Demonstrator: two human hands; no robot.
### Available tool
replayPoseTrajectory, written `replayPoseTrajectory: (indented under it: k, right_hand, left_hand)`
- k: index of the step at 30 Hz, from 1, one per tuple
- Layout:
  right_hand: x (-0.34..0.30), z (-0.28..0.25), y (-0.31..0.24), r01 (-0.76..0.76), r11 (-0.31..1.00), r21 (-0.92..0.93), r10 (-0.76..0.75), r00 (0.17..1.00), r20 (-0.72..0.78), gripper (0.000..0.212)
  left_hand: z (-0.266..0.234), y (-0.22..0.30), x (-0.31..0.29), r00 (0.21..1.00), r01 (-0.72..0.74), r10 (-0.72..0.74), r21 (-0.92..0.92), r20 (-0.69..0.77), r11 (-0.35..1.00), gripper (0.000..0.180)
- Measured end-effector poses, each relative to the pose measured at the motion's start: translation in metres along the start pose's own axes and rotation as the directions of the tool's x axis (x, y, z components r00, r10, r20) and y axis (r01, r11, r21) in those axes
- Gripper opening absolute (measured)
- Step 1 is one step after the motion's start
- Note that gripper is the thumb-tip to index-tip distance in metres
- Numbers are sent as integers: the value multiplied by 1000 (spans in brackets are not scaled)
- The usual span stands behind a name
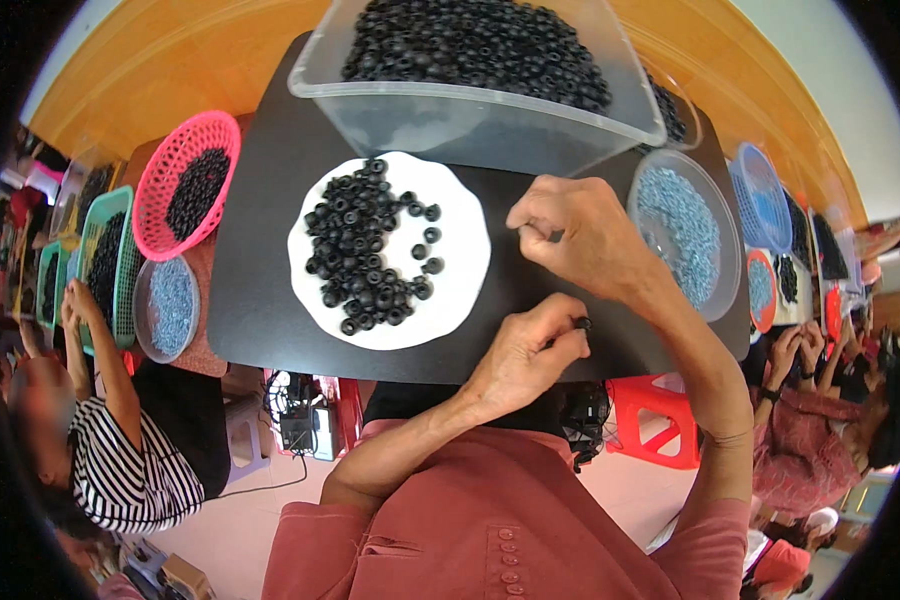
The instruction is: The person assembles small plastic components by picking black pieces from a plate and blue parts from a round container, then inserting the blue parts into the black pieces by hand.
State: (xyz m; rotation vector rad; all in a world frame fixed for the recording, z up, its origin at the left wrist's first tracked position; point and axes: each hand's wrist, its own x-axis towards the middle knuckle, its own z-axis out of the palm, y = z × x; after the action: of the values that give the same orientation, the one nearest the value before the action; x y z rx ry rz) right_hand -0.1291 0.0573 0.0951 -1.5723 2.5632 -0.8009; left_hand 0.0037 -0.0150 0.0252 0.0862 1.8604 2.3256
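My left hand (533,352) is closed near the table's front edge, pinching a small black ring-shaped piece (583,323) between thumb and fingertips. Just beyond it, to the upper right, my right hand (577,232) is curled shut above the dark table. Whatever sits inside its fingers is too hidden to name. A white scalloped plate (457,270) lies to the left of both hands. On it is a heap of black ring-shaped pieces (355,235), with a few scattered toward the plate's middle. At the right, beside my right wrist, stands a clear round bowl of small light-blue pieces (678,225).
A large clear bin (470,120) full of black pieces stands at the far side. Left of the table are a pink basket (154,205) and a bowl of blue pieces (173,310). Co-workers sit on both sides, one in a striped shirt (130,465). A red stool (658,420) is below.
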Motion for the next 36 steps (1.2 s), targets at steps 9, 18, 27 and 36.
replayPoseTrajectory:
  k: [9, 18, 27, 36]
  right_hand:
    - [-60, -1, 22, -121, 985, -125, 126, 991, 33, 9]
    - [-78, -2, 30, -185, 952, 243, 218, 969, -117, 17]
    - [-79, 16, 30, -168, 944, 285, 212, 968, -131, 13]
    - [-91, 23, 44, -27, 729, 684, 163, 977, -135, 21]
  left_hand:
    - [7, 2, 3, 998, -49, 48, -24, -52, 999, 13]
    - [6, 1, 2, 999, -15, 16, 29, -30, 999, 13]
    - [6, 1, 4, 999, -40, 37, -88, -37, 995, 14]
    - [3, 0, 8, 989, -125, 85, -385, -118, 914, 15]
